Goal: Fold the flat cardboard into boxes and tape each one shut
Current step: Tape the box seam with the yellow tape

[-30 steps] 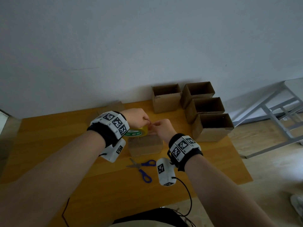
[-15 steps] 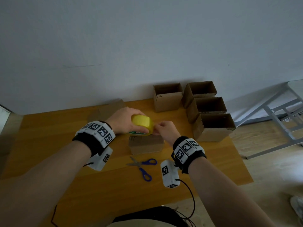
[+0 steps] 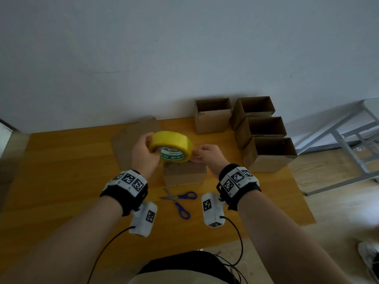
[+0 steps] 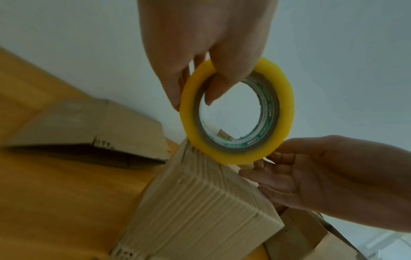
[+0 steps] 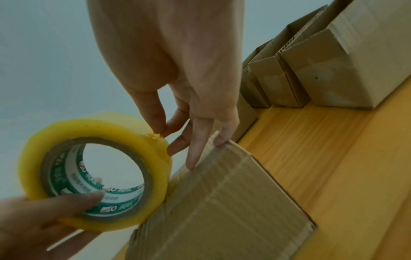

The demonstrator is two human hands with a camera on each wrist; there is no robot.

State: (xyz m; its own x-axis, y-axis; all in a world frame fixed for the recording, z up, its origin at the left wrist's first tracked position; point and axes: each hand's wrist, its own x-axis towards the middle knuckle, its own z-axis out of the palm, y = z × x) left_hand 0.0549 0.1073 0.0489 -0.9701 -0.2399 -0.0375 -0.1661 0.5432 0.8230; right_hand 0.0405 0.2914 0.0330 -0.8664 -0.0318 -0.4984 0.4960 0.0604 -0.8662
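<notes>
A yellow tape roll (image 3: pixel 171 145) with a green-printed core hangs just above a small closed cardboard box (image 3: pixel 184 175) in the middle of the wooden table (image 3: pixel 61 181). My left hand (image 3: pixel 151 147) grips the roll (image 4: pixel 237 112), thumb inside the core and fingers outside. My right hand (image 3: pixel 194 156) pinches the loose tape end at the roll's right rim. In the right wrist view, thumb and forefinger of the right hand (image 5: pixel 161 134) meet on the roll (image 5: pixel 95 172), while two other fingers rest on the box (image 5: pixel 222 202) top edge.
Several open-topped folded boxes (image 3: pixel 264 140) stand at the table's back right. A flat cardboard sheet (image 3: pixel 131 136) lies behind my left hand. Blue-handled scissors (image 3: pixel 180 201) lie in front of the box. A metal frame (image 3: pixel 348 144) stands right of the table.
My left hand has lifted the roll off the box top and tipped it on edge, its yellow outer face now up. My right hand stays at the roll's right rim.
</notes>
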